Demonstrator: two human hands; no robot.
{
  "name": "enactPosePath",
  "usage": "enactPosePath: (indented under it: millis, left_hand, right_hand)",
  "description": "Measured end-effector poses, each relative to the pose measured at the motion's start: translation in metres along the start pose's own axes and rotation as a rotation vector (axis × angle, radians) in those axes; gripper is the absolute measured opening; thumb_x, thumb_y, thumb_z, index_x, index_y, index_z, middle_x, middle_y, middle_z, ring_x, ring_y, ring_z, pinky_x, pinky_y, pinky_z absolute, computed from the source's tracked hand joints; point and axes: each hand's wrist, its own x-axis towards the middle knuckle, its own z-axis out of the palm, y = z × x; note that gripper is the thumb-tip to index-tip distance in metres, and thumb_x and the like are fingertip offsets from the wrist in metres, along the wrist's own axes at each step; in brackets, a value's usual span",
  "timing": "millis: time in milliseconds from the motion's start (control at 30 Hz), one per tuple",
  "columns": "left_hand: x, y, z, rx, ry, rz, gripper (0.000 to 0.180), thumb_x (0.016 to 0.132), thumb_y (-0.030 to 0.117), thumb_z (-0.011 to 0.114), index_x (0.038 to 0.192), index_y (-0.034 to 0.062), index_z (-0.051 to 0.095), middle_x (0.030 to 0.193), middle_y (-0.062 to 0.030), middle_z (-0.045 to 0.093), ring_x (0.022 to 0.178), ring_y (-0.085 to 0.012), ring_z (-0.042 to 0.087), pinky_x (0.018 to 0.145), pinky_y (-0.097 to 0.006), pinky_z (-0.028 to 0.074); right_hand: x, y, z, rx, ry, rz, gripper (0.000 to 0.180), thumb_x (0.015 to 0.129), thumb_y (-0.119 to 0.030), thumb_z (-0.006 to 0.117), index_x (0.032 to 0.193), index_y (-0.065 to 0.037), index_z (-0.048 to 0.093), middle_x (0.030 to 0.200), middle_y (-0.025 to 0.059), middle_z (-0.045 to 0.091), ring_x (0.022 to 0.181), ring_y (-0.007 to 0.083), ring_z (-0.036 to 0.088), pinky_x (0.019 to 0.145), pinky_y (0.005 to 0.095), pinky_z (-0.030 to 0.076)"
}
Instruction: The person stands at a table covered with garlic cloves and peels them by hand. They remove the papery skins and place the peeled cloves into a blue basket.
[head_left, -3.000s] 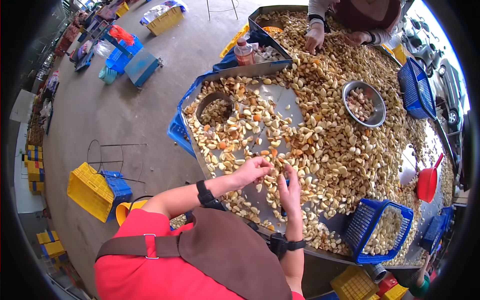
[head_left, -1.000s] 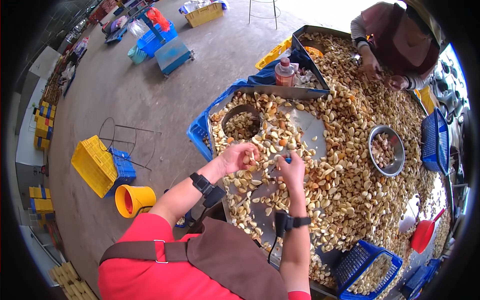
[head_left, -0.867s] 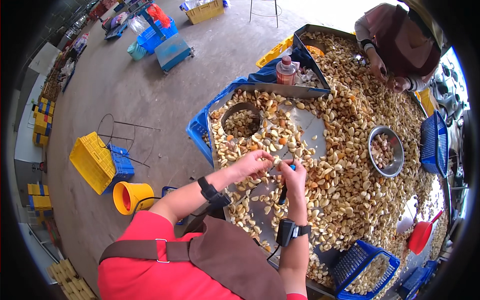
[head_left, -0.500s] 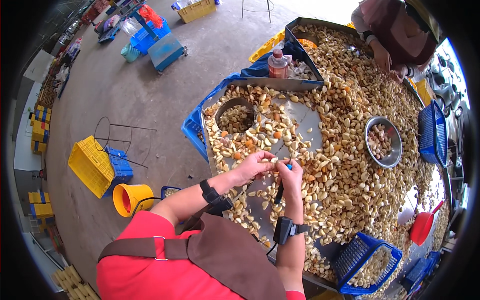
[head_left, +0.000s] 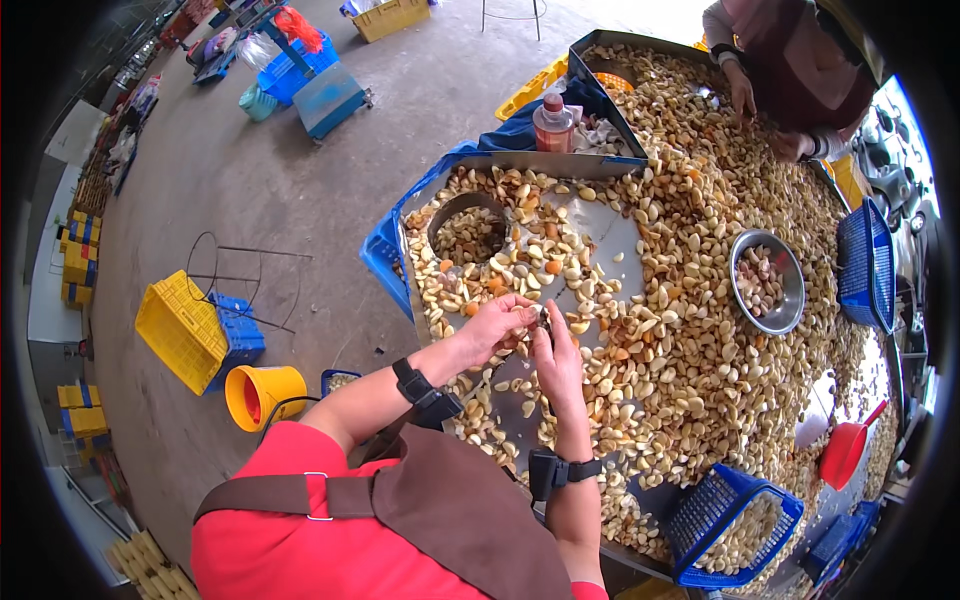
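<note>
Both hands meet above the near left part of a metal table strewn with pale, rounded, cream-coloured pieces; their kind cannot be told. My left hand is closed in a pinch, and what lies between its fingertips is too small and covered to make out. Close beside it, my right hand is closed around a small dark tool, which looks like a short knife; most of it is hidden by the fingers. A round hole with a metal rim lies beyond my left hand, with more pieces inside.
A steel bowl of pinkish pieces sits on the heap at right. Blue baskets and a red scoop stand near it. A bottle stands beyond the divider. A co-worker's hands are far right. A yellow bucket is on the floor.
My right hand has moved slightly left and turned, so the tool's dark handle with its blue part no longer shows below it. The co-worker's hands have moved apart.
</note>
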Motion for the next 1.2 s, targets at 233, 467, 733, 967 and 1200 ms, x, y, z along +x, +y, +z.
enactPosePath:
  millis: [233,467,733,967,1200]
  left_hand:
    - [-0.004,-0.003,0.005,0.097,0.015,0.123,0.011,0.09,0.017,0.062,0.098,0.0117,0.058,0.073,0.0056,0.053,0.054,-0.0013,0.043,0.044,-0.018,0.031]
    - [0.002,-0.012,0.0,0.107,0.055,0.178,0.007,0.089,0.01,0.058,0.094,0.012,0.054,0.073,0.0047,0.052,0.052,-0.0014,0.042,0.041,-0.017,0.03]
    - [0.002,-0.01,0.01,0.174,-0.001,0.143,0.006,0.09,0.012,0.055,0.093,0.014,0.05,0.078,0.0028,0.055,0.056,-0.0029,0.048,0.043,-0.017,0.035]
    - [0.005,-0.008,0.009,-0.172,-0.078,-0.034,0.012,0.09,0.014,0.057,0.093,0.0133,0.046,0.079,-0.0013,0.058,0.058,-0.0053,0.051,0.046,-0.019,0.041]
    - [0.01,-0.011,-0.005,-0.301,-0.051,-0.025,0.022,0.089,0.013,0.058,0.106,0.0171,0.045,0.091,-0.0055,0.061,0.075,-0.0101,0.061,0.055,-0.021,0.047]
  right_hand:
    - [0.0,0.006,0.004,0.028,0.022,-0.09,0.05,0.091,-0.024,0.049,0.139,-0.017,0.04,0.098,0.0219,0.066,0.087,0.0364,0.065,0.077,0.0415,0.049]
    - [-0.008,-0.005,0.012,-0.27,0.115,-0.115,0.044,0.09,-0.019,0.051,0.135,-0.017,0.049,0.096,0.0161,0.066,0.079,0.023,0.065,0.075,0.033,0.05]
    - [-0.003,0.017,0.01,0.089,0.045,-0.066,0.043,0.092,-0.019,0.051,0.135,-0.013,0.047,0.105,0.0135,0.066,0.087,0.0255,0.066,0.075,0.0354,0.051]
    - [-0.003,0.019,0.005,1.123,-0.143,0.288,0.041,0.097,-0.025,0.046,0.136,-0.013,0.044,0.075,-0.0029,0.051,0.055,0.0065,0.043,0.047,0.0214,0.038]
    - [-0.006,0.022,-0.001,0.855,0.012,0.252,0.035,0.094,-0.029,0.051,0.124,-0.012,0.051,0.065,-0.002,0.05,0.049,0.007,0.042,0.044,0.0225,0.037]
